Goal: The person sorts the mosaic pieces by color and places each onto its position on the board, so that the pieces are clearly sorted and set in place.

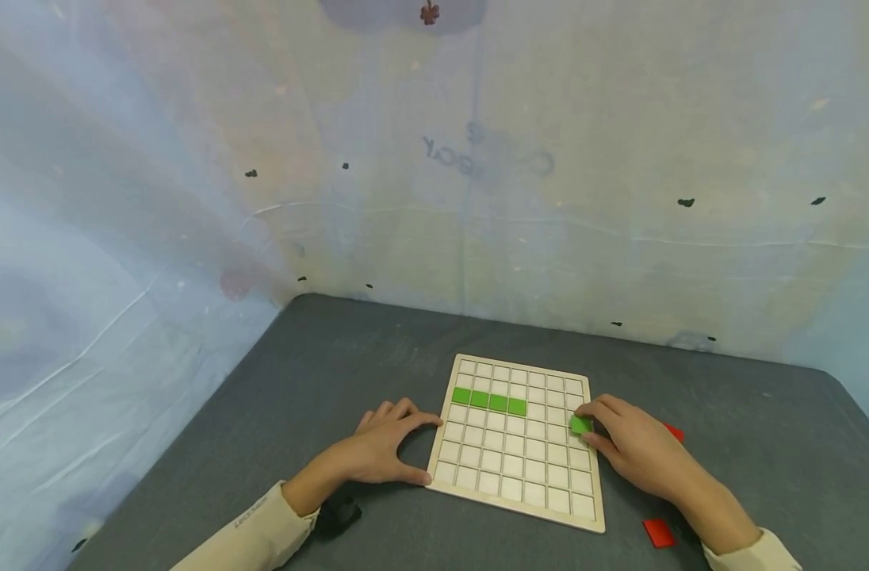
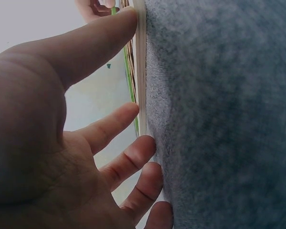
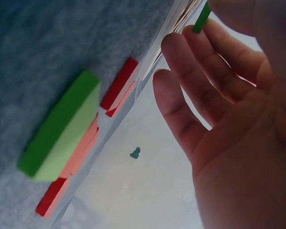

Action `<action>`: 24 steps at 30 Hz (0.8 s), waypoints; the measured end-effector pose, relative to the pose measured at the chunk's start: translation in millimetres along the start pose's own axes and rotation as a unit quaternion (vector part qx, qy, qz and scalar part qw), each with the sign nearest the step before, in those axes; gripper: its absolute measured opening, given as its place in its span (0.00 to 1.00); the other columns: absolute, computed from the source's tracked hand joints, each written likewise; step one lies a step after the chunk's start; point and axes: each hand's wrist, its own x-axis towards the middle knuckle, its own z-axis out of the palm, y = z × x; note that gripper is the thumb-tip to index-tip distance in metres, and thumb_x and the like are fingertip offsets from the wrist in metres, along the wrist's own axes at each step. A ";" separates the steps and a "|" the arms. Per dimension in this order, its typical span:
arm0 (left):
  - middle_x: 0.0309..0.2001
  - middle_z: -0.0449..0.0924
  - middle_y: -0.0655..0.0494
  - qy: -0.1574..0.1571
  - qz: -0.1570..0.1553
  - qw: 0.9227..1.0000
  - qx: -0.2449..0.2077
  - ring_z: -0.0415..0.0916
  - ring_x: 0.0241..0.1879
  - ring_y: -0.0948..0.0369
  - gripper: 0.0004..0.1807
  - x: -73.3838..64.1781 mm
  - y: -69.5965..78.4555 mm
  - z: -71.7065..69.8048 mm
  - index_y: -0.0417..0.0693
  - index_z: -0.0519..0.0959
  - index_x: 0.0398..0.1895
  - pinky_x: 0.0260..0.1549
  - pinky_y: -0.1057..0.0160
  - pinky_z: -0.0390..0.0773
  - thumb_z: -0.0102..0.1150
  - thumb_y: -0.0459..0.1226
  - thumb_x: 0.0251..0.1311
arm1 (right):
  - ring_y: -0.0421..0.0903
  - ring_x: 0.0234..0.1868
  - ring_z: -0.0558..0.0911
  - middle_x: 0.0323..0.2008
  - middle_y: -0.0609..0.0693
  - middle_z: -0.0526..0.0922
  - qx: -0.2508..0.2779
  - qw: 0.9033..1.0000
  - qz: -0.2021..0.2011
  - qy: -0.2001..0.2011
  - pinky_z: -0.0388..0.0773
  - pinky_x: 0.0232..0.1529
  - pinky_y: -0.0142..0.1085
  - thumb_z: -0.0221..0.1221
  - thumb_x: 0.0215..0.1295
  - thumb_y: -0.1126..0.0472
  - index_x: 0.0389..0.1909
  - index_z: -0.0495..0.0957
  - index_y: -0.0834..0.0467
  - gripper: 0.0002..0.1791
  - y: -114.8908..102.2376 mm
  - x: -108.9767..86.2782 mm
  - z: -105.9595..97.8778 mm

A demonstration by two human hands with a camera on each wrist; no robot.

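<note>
A wooden grid board (image 1: pixel 513 505) lies flat on the dark table, with a short row of green square tiles (image 1: pixel 480 399) in its upper left cells. My right hand (image 1: pixel 637 448) pinches another green tile (image 1: pixel 580 425) between thumb and fingertips over the board's right edge; the right wrist view shows the held tile (image 3: pixel 201 18) edge-on. At the board's left edge, my left hand (image 1: pixel 377 452) touches the frame with spread thumb and index finger, the thumb near the lower corner. Its other fingers (image 2: pixel 133 160) extend loosely beside the edge.
One red tile (image 1: pixel 659 533) lies right of the board, and a second red tile (image 1: pixel 673 432) shows partly behind my right hand. In the right wrist view, a loose green tile (image 3: pixel 62 126) lies among red tiles (image 3: pixel 119 85). Pale hanging sheeting (image 1: pixel 477 238) stands behind the table.
</note>
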 end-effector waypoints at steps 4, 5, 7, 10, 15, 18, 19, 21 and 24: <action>0.57 0.66 0.61 0.003 0.002 1.000 0.002 0.60 0.52 0.59 0.42 -0.6 0.6 -0.6 0.71 0.68 0.69 0.46 0.53 0.58 0.72 0.61 0.49 | 0.31 0.37 0.74 0.46 0.40 0.79 0.005 1.000 -0.014 0.000 0.76 0.39 0.35 0.66 0.64 0.54 0.54 0.79 0.51 0.18 -3.4 4.2 0.2; 0.57 0.66 0.61 0.002 0.001 1.000 0.000 0.60 0.52 0.59 0.42 -0.7 1.0 -0.9 0.71 0.68 0.69 0.46 0.53 0.58 0.72 0.61 0.49 | 0.31 0.37 0.74 0.47 0.40 0.79 0.008 1.000 -0.017 -0.001 0.76 0.39 0.34 0.66 0.64 0.54 0.54 0.79 0.51 0.18 -4.1 5.1 0.2; 0.57 0.66 0.61 0.003 0.002 1.000 -0.001 0.60 0.52 0.59 0.42 -1.2 1.9 -1.0 0.70 0.68 0.69 0.46 0.53 0.58 0.72 0.61 0.49 | 0.31 0.36 0.73 0.46 0.40 0.79 0.012 1.000 -0.020 0.000 0.75 0.38 0.34 0.66 0.65 0.54 0.54 0.79 0.50 0.18 -5.0 6.7 0.4; 0.56 0.66 0.61 0.002 0.000 1.000 -0.004 0.60 0.50 0.60 0.42 -1.4 2.8 -1.0 0.70 0.68 0.69 0.45 0.53 0.57 0.72 0.60 0.49 | 0.32 0.37 0.74 0.47 0.41 0.79 0.009 1.000 -0.015 -0.002 0.76 0.39 0.35 0.66 0.65 0.54 0.54 0.79 0.50 0.17 -6.2 8.8 0.4; 0.56 0.66 0.62 0.003 -0.001 1.000 -0.004 0.60 0.50 0.60 0.42 -1.9 3.7 -1.2 0.70 0.68 0.69 0.45 0.53 0.57 0.73 0.60 0.49 | 0.36 0.40 0.78 0.49 0.42 0.80 0.000 1.000 -0.015 0.000 0.78 0.43 0.40 0.66 0.65 0.53 0.54 0.79 0.50 0.18 -7.9 12.1 1.9; 0.57 0.66 0.62 0.002 -0.002 1.000 -0.003 0.60 0.51 0.59 0.42 -1.7 3.9 -1.2 0.70 0.68 0.69 0.46 0.53 0.57 0.72 0.60 0.49 | 0.40 0.42 0.81 0.49 0.43 0.81 -0.003 1.000 -0.025 0.008 0.79 0.44 0.41 0.67 0.64 0.54 0.54 0.79 0.51 0.18 -8.7 14.1 3.6; 0.57 0.66 0.61 0.002 -0.002 1.000 -0.004 0.60 0.51 0.59 0.42 -1.7 3.9 -1.3 0.70 0.68 0.69 0.46 0.53 0.58 0.72 0.60 0.49 | 0.41 0.43 0.81 0.49 0.44 0.81 -0.004 1.000 -0.028 0.011 0.79 0.44 0.41 0.67 0.64 0.54 0.53 0.80 0.52 0.18 -9.0 15.1 4.1; 0.57 0.66 0.61 0.001 -0.002 1.000 -0.004 0.60 0.51 0.59 0.42 -1.6 3.9 -1.4 0.70 0.68 0.69 0.46 0.52 0.58 0.72 0.60 0.49 | 0.43 0.45 0.82 0.49 0.45 0.81 -0.005 0.999 -0.034 0.016 0.79 0.45 0.42 0.67 0.63 0.55 0.53 0.80 0.52 0.18 -9.6 16.7 4.8; 0.57 0.66 0.61 0.001 0.001 1.000 -0.006 0.60 0.51 0.59 0.42 -2.1 3.9 -1.7 0.69 0.68 0.69 0.46 0.53 0.57 0.72 0.60 0.49 | 0.44 0.46 0.82 0.49 0.45 0.81 -0.002 0.999 -0.036 0.013 0.80 0.46 0.43 0.67 0.64 0.54 0.53 0.80 0.51 0.17 -10.5 19.5 5.8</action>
